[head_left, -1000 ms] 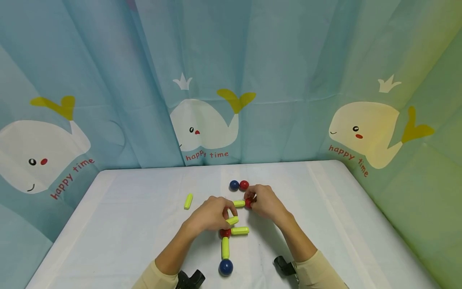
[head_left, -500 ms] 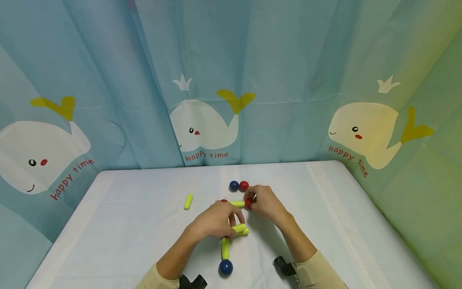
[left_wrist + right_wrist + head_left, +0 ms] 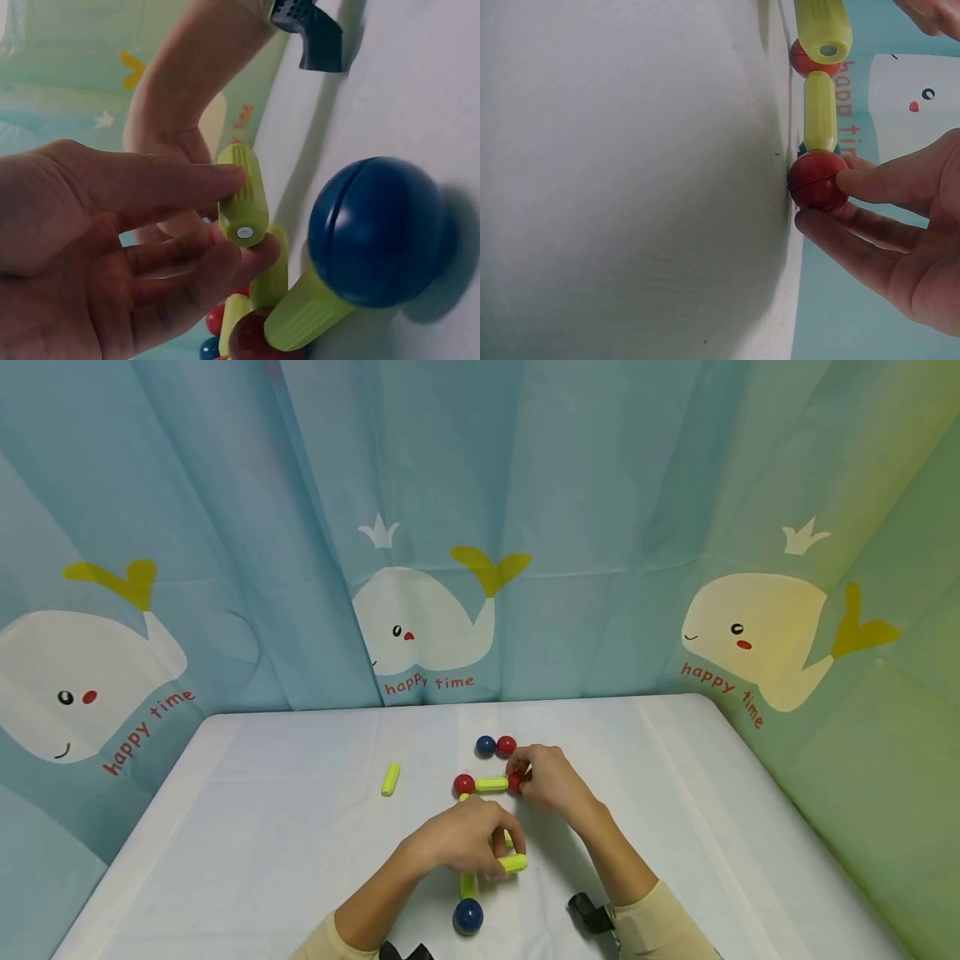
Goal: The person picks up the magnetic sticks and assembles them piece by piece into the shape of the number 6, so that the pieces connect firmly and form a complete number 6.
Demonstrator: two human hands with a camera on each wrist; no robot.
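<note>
My left hand [image 3: 468, 837] pinches a yellow-green magnetic rod [image 3: 244, 191] between thumb and fingers, one metal-tipped end facing the left wrist camera. It hovers over the near part of a stick-and-ball build. There, a big blue ball [image 3: 468, 917] joins a rod [image 3: 306, 311] that runs to a red ball [image 3: 259, 337], which the left hand hides in the head view. With thumb and fingertips, my right hand [image 3: 553, 781] holds another red ball [image 3: 817, 181]. From that ball a rod [image 3: 492, 785] leads left to a further red ball [image 3: 464, 785].
On the white table [image 3: 262, 843], a loose yellow-green rod [image 3: 391, 779] lies left of the build. Behind it, a blue ball [image 3: 486, 746] and a red ball [image 3: 506, 746] sit side by side. A whale-print curtain [image 3: 600, 527] hangs beyond the far edge.
My left hand has moved toward me and slightly right with the rod, uncovering the build's far left red ball. The right hand stays on its red ball.
</note>
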